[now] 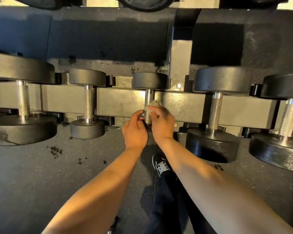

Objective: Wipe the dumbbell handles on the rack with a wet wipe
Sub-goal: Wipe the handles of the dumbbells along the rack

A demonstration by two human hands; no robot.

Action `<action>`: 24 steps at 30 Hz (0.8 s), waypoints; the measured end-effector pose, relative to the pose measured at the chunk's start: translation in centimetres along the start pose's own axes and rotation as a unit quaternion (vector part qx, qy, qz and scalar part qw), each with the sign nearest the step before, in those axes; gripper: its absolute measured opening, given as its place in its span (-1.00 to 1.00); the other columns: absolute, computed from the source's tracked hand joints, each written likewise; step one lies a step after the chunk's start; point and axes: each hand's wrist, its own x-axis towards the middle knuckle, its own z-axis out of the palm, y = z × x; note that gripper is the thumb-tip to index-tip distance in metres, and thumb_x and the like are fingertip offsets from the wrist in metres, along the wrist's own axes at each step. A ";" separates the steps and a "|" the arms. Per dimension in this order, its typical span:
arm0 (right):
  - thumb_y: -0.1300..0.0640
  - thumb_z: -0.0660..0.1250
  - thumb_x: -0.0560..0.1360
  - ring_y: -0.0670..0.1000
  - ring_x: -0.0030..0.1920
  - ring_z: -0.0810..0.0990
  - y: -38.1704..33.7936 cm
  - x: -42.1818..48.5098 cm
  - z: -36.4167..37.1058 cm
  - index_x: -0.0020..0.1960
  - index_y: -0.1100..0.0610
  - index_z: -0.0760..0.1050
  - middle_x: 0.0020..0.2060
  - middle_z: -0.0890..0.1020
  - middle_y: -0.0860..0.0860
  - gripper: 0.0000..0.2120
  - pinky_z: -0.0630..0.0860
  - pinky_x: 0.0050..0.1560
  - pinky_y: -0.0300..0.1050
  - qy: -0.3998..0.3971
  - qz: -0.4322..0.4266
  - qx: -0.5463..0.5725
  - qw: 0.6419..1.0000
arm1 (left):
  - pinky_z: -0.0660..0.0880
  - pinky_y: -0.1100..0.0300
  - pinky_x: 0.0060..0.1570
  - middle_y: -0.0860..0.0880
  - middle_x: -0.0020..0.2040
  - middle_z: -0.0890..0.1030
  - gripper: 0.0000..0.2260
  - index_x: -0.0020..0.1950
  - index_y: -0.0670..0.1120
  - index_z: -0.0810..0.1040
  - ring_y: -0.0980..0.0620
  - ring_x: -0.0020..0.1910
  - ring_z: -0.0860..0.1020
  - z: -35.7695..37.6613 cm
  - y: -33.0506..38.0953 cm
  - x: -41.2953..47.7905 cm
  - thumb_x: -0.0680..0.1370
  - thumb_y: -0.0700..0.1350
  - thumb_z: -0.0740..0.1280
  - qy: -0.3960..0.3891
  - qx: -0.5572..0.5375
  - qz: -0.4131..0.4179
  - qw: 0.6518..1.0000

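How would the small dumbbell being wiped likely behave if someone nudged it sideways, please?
The small dumbbell probably feels heavy for its size, given its solid-looking heads. Its round heads could roll, but the rack cradles likely hold it. The knurled handle should resist slipping.

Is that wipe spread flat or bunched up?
Bunched up: the wipe is a crumpled wad pressed against the handle by the right hand.

Both bare forearms reach forward from the near edge and converge toward the middle of the scene, the wrists nearly touching. The left hand (135,130) lies back-up, its fingers and thumb curled around the near end of a dumbbell handle (148,105). The right hand (161,123), just to its right, pinches a crumpled wet wipe (153,104) against the same handle with thumb and fingertips.
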 end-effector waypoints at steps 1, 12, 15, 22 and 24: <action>0.32 0.26 0.60 0.03 0.22 0.58 0.2 -0.3 -0.5 0.16 0.15 0.67 0.18 0.65 0.11 -0.74 0.30 0.16 -0.46 -0.008 0.008 -0.007 1.000 | 0.45 -0.18 0.23 0.19 -0.03 0.57 -0.56 0.31 0.13 0.52 -0.12 0.11 0.53 0.0 0.0 -0.1 0.53 -0.08 0.01 -0.001 -0.001 -0.002 1.000; 0.18 0.09 0.66 0.07 0.10 0.51 -2.2 5.0 1.5 0.37 0.04 0.47 0.13 0.57 0.09 -0.66 0.44 0.03 -0.09 -0.074 0.146 0.110 0.980 | 0.43 0.40 -0.10 0.10 0.01 0.66 -0.60 0.24 0.08 0.60 0.22 -0.11 0.56 -0.8 -1.4 1.3 0.63 -0.28 0.09 -0.031 -0.086 -0.034 0.995; 0.23 0.07 0.68 -0.02 0.03 0.51 -1.1 3.4 1.0 0.35 0.07 0.50 0.04 0.54 0.00 -0.65 0.46 -0.04 -0.23 -0.097 0.182 0.088 0.975 | 0.41 0.46 -0.11 0.11 0.00 0.65 -0.61 0.23 0.05 0.61 0.22 -0.07 0.56 -0.8 -1.4 1.3 0.64 -0.27 0.09 -0.026 -0.092 -0.033 0.995; 0.34 0.17 0.61 0.02 -0.10 0.53 -1.6 2.0 -1.6 -0.02 0.13 0.60 -0.19 0.55 0.01 -0.74 0.50 -0.11 -0.16 -0.092 0.121 -0.025 0.988 | 0.39 0.55 -0.11 0.08 0.03 0.65 -0.61 0.25 0.03 0.61 0.18 0.02 0.57 -0.7 -1.4 1.3 0.64 -0.29 0.09 -0.027 -0.103 -0.038 0.994; 0.23 0.15 0.68 -0.06 -0.08 0.52 -3.0 3.1 -1.7 0.17 0.07 0.57 -0.12 0.54 -0.05 -0.77 0.50 -0.01 -0.18 -0.045 0.187 0.159 0.968 | 0.39 0.55 -0.12 0.08 0.04 0.65 -0.61 0.25 0.03 0.60 0.18 0.01 0.57 -0.7 -1.4 1.3 0.64 -0.28 0.09 -0.027 -0.103 -0.041 0.993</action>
